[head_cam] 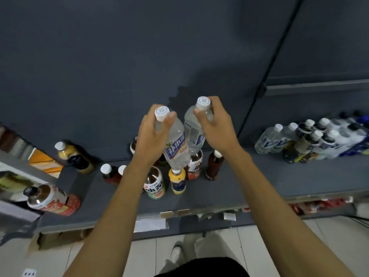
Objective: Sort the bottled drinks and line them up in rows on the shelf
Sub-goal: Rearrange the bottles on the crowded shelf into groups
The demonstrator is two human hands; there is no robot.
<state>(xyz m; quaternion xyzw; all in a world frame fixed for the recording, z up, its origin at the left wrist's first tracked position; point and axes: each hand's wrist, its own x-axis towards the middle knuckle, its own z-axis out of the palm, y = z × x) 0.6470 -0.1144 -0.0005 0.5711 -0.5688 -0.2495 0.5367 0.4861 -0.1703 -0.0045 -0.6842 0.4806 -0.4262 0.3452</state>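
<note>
Left hand (pixel 153 134) gripping one clear water bottle (pixel 175 146) by the neck, right hand (pixel 214 124) pinching a second clear bottle (pixel 194 134) just under its cap. Both held tilted above the mixed drinks (pixel 175 180) on the grey shelf (pixel 269 176), bases nearly touching them, hard to say. Neat row of sorted bottles (pixel 311 138) well off right.

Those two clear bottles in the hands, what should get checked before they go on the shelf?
1. Left hand grips its clear bottle near the neck: ok.
2. Right hand grips the second clear bottle: ok.
3. White caps on: ok; tightness: cannot tell.
4. Matching clear bottles grouped at right: ok.
5. Bare shelf beside that group: ok.
6. Mixed bottles directly underneath: not ok, don't lower here.
</note>
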